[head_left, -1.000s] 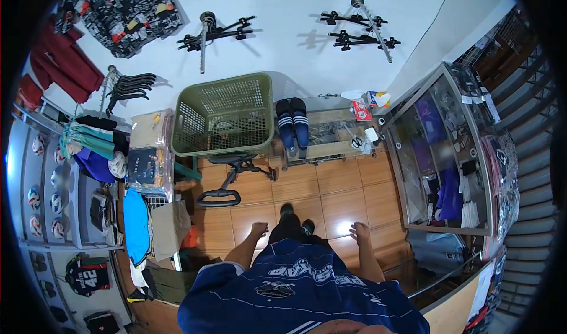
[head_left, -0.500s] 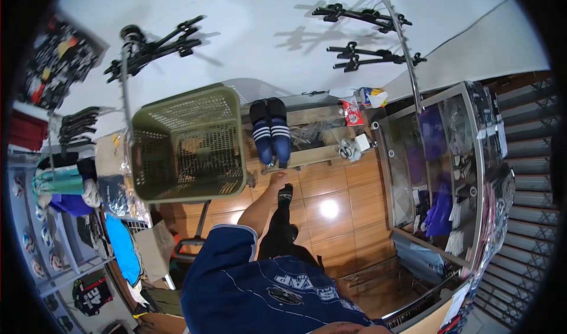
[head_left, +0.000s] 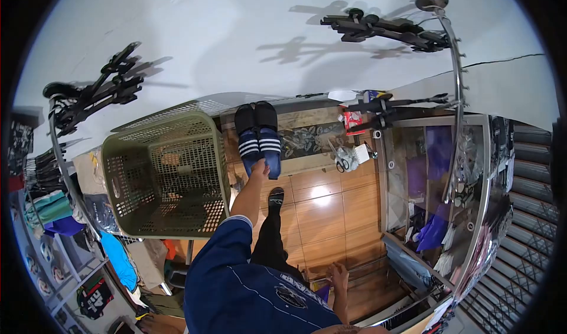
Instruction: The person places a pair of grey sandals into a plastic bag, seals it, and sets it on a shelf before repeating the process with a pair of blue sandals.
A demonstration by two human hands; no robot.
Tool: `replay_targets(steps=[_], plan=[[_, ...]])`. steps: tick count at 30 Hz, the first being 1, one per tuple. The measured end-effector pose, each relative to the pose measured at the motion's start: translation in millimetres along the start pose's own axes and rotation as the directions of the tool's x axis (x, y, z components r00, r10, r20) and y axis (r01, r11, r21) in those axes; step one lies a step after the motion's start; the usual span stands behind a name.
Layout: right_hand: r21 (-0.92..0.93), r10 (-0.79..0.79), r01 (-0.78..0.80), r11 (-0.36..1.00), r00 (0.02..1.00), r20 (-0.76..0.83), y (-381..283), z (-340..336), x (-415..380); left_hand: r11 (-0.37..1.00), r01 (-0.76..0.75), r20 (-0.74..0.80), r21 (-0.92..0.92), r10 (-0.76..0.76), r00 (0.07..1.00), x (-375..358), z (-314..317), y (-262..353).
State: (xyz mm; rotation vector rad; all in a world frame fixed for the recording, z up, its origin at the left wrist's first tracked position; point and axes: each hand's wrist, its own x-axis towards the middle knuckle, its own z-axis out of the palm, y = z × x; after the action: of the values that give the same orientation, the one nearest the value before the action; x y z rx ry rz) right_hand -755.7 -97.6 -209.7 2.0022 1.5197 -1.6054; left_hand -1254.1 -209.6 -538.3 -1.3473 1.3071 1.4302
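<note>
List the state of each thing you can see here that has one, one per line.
left hand: stretched forward, touching the blue striped slides, grip hidden.
right hand: low by the hip, fingers spread, holding nothing.
blue striped slides: paired side by side, on the patterned low table.
green laundry basket: tilted, open side toward the camera, seemingly empty.
scissors: lying flat on the low table.
glass display case: closed, goods inside.

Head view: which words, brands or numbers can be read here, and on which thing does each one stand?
None can be read with certainty.
Blue jersey: white lettering and a round badge, cut off and blurred.
Dark jersey at lower left: light print, too small.
Red packet on the ledge: print too small.
Blue slides: white stripes only, no text.
</note>
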Motion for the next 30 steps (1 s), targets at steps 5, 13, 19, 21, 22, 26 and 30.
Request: replay_targets(steps=[5,13,19,21,22,26,30], plan=[[-0.025,-0.023,0.024,0.999,0.997,0.076,-29,8,13,0.986,0.094,-0.026,-0.139,-0.099,0.995,-1,6,16],[-0.029,0.095,-0.095,0.995,0.995,0.025,-8,0,3,0.942,0.059,0.084,-0.331,-0.033,0.996,60,4,7],[-0.007,0.125,-0.125,0.992,0.992,0.017,25,-4,7,0.844,-0.039,0.145,-0.535,0.137,0.98,53,3,2],[-0.03,0.129,-0.128,0.991,0.991,0.029,20,-3,2,0.822,-0.074,0.138,-0.565,0.183,0.973,32,0,-2],[-0.016,0.127,-0.126,0.992,0.991,0.036,19,-2,0,0.831,-0.166,0.072,-0.531,0.24,0.968,5,7,-3],[0.103,0.068,-0.074,0.992,0.996,0.063,48,-1,14,0.878,-0.328,0.21,-0.348,0.414,0.885,-49,5,-22],[0.181,0.078,-0.087,0.98,0.995,0.059,48,-2,8,0.877,-0.431,0.355,-0.213,0.48,0.802,-123,7,-61]])
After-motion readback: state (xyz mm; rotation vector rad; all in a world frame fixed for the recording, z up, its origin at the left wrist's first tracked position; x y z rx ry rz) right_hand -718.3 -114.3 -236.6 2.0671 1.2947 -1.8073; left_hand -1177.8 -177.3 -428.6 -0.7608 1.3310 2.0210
